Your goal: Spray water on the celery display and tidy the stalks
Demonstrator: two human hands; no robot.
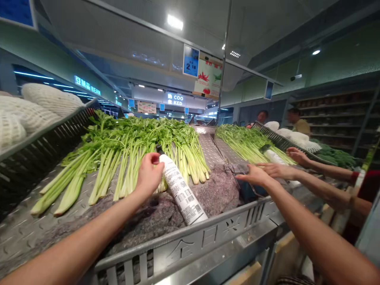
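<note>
My left hand (150, 172) is closed, its thumb and fingers curled at the dark upper end of a white printed tube (184, 192). The tube lies slanted, its lower end near the crate's front rim. Behind it, bunches of green celery (130, 158) lie in a row, leaves pointing away and pale stalk ends towards me. My right hand (253, 176) is apart from the tube, fingers stretched out and holding nothing visible. Just below it is a dark blue object (249, 192) with a thin dark frame, partly hidden; whether I touch it is unclear.
A grey crate edge (208, 233) runs along the front, with rumpled grey-purple cloth (160, 217) behind it. At left stands a black crate (44, 158) beside items in white foam nets (50, 99). The mirror (297, 99) at right reflects the celery and my hands. A price sign (190, 61) hangs above.
</note>
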